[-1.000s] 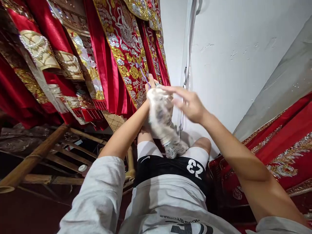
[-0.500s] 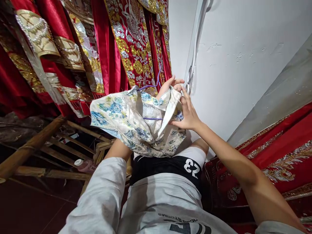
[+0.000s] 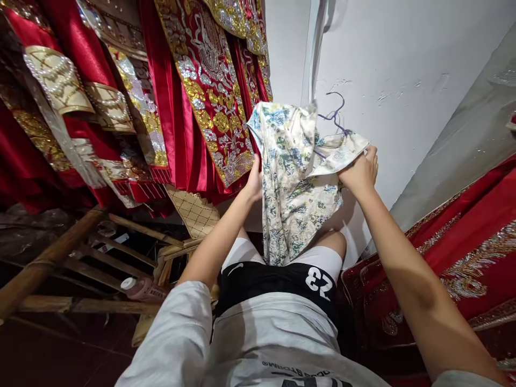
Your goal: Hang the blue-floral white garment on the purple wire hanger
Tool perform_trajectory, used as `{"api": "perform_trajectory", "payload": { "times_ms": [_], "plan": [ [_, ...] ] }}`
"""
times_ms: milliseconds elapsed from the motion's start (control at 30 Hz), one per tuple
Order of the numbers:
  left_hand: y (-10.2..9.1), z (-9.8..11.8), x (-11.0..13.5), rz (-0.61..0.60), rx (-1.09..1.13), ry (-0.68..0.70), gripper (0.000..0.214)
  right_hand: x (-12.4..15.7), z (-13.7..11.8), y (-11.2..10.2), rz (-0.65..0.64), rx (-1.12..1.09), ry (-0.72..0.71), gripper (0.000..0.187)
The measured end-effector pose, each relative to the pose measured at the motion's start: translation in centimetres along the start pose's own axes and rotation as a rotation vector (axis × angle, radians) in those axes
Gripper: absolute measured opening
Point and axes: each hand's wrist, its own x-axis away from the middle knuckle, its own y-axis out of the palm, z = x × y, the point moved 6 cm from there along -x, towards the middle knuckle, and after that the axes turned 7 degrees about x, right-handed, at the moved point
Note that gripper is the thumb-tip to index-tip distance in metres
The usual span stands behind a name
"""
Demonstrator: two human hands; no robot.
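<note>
A white blouse (image 3: 298, 177) with blue, yellow and green flowers hangs in front of my lap, on a thin purple hanger (image 3: 336, 121) whose hook sticks up at the right. My right hand (image 3: 360, 171) is closed around the blouse at its right shoulder. At the left edge of the cloth is my left hand (image 3: 253, 180), its thumb upright along the side; the fingers go behind the cloth and are mostly hidden, seemingly gripping it. The lower part of the blouse drapes down between my knees.
Red costumes (image 3: 213, 91) with gold and silver sequins hang at the left. Below them stands a bamboo frame (image 3: 52, 252) with a pink bottle (image 3: 143, 289). A white wall (image 3: 387, 64) rises ahead, and red embroidered cloth (image 3: 475, 258) lies at the right.
The blouse has swung upright and to the right, its lower part now hanging down. My left hand has come out from inside it to its left edge. My right hand moved right with the shoulder.
</note>
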Motion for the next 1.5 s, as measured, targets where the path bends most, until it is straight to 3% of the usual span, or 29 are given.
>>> {"api": "perform_trajectory", "payload": {
  "times_ms": [100, 200, 267, 333, 400, 433, 467, 533, 600, 633, 700, 800, 900, 1033, 1133, 1233, 1333, 1500],
  "plan": [
    [-1.4, -3.7, 1.5, 0.039, -0.079, -0.038, 0.074, -0.4, -0.8, 1.1, -0.032, -0.029, -0.073, 0.066],
    [-2.6, -7.8, 3.6, 0.116, -0.210, 0.007, 0.073, 0.4, -3.3, 1.9, -0.058, -0.210, -0.324, 0.081],
    [-2.9, -10.5, 5.2, 0.148, -0.184, 0.043, 0.076, 1.6, -5.3, 1.7, -0.183, -0.367, -0.489, 0.083],
    [-3.0, -12.8, 6.7, 0.174, -0.107, 0.036, 0.075, 3.3, -6.9, 0.9, -0.401, -0.543, -0.581, 0.074],
    [-3.0, -14.4, 7.9, 0.202, -0.069, 0.008, 0.076, 5.3, -7.8, 0.1, -0.578, -0.763, -0.564, 0.062],
    [-3.1, -14.8, 8.3, 0.214, -0.071, -0.002, 0.076, 6.4, -7.9, 0.0, -0.596, -0.888, -0.506, 0.058],
    [-3.0, -15.0, 8.6, 0.224, -0.084, -0.007, 0.076, 7.5, -7.5, 0.3, -0.565, -1.011, -0.410, 0.054],
    [-2.9, -15.0, 9.1, 0.231, -0.118, -0.011, 0.076, 9.8, -5.4, 2.3, -0.292, -1.207, -0.101, 0.050],
    [-2.7, -14.6, 9.4, 0.234, -0.145, 0.004, 0.074, 12.9, -3.0, 6.3, -0.145, -1.174, 0.238, 0.047],
    [-2.5, -14.4, 9.5, 0.237, -0.156, 0.016, 0.072, 14.3, -2.3, 8.5, -0.162, -1.104, 0.362, 0.048],
    [-2.2, -14.0, 9.7, 0.250, -0.185, 0.039, 0.065, 16.3, -2.3, 12.1, -0.352, -1.061, 0.450, 0.053],
    [-1.5, -13.8, 9.9, 0.270, -0.232, 0.076, 0.056, 16.8, -3.0, 12.9, -0.501, -1.074, 0.372, 0.054],
    [-0.6, -13.9, 10.0, 0.238, -0.236, 0.106, 0.060, 16.3, -3.0, 11.4, -0.507, -1.065, 0.286, 0.051],
    [0.0, -14.2, 10.0, 0.181, -0.220, 0.071, 0.058, 16.2, -2.3, 10.5, -0.507, -1.045, 0.295, 0.048],
    [0.0, -13.9, 10.3, 0.171, -0.204, 0.068, 0.058, 16.1, -1.8, 9.9, -0.431, -1.023, 0.257, 0.043],
    [-0.8, -13.5, 10.6, 0.254, -0.197, 0.059, 0.058, 15.9, -1.4, 8.8, -0.335, -1.006, 0.215, 0.033],
    [-2.4, -13.1, 11.0, 0.414, -0.165, 0.053, 0.048, 15.9, -0.8, 8.0, -0.275, -0.976, 0.243, 0.028],
    [-4.9, -12.4, 11.5, 0.579, -0.148, 0.130, 0.035, 16.1, -0.6, 7.3, -0.177, -0.960, 0.251, 0.026]
  ]
}}
